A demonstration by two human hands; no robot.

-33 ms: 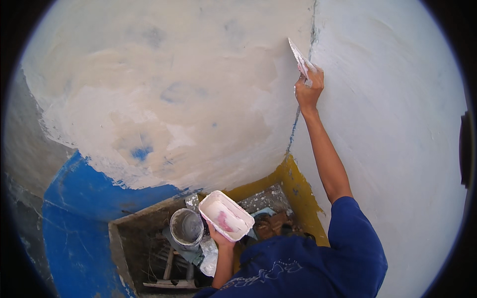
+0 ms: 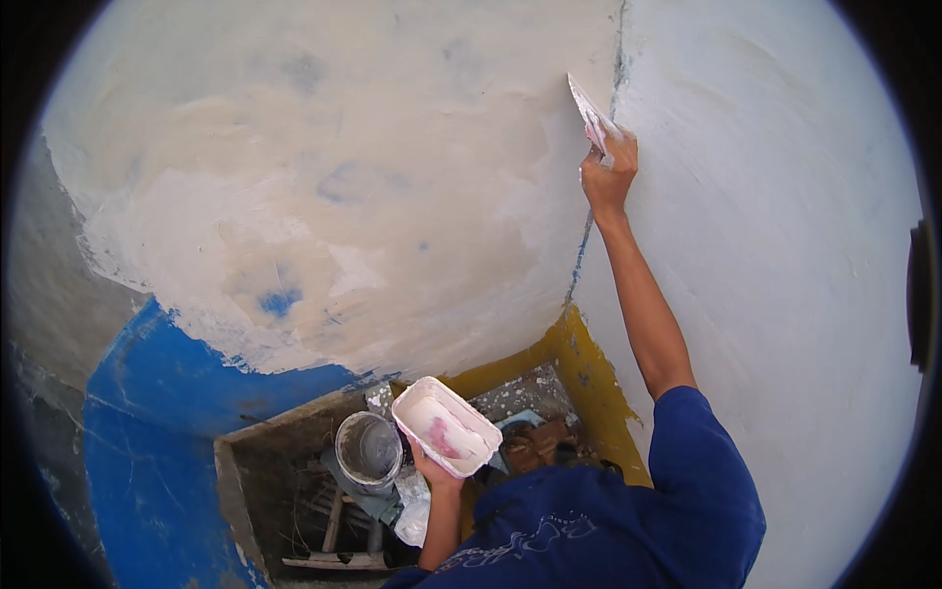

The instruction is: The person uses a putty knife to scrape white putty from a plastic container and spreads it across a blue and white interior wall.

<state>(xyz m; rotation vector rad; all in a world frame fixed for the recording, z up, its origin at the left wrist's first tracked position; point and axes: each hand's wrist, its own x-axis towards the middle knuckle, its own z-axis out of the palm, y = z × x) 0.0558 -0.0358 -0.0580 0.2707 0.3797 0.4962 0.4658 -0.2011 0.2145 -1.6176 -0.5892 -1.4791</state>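
My right arm is stretched up to the corner where two walls meet. In its closed fingers my right hand [image 2: 610,175] grips a putty knife [image 2: 587,106], whose pale, smeared blade points up and left by the corner seam [image 2: 618,74]. Whether its edge touches the wall is hard to tell. Lower down, my left hand [image 2: 438,471] holds a white rectangular tub [image 2: 479,455] from below, tilted, with whitish filler and a pink smear inside. Part of the left fingers is hidden under it. Patchy cream-white filler covers the left wall [image 2: 392,245].
Below the tub stands a grey-coated bucket [image 2: 369,450], beside a crumpled white plastic bag [image 2: 413,520]. A concrete trough [image 2: 228,471] holds wood scraps. Blue paint [image 2: 137,412] and yellow paint [image 2: 589,383] show low on the walls. The right wall [image 2: 785,275] is whitish.
My right hand and the putty knife have shifted very slightly to the left. My left hand and the tub look unmoved.
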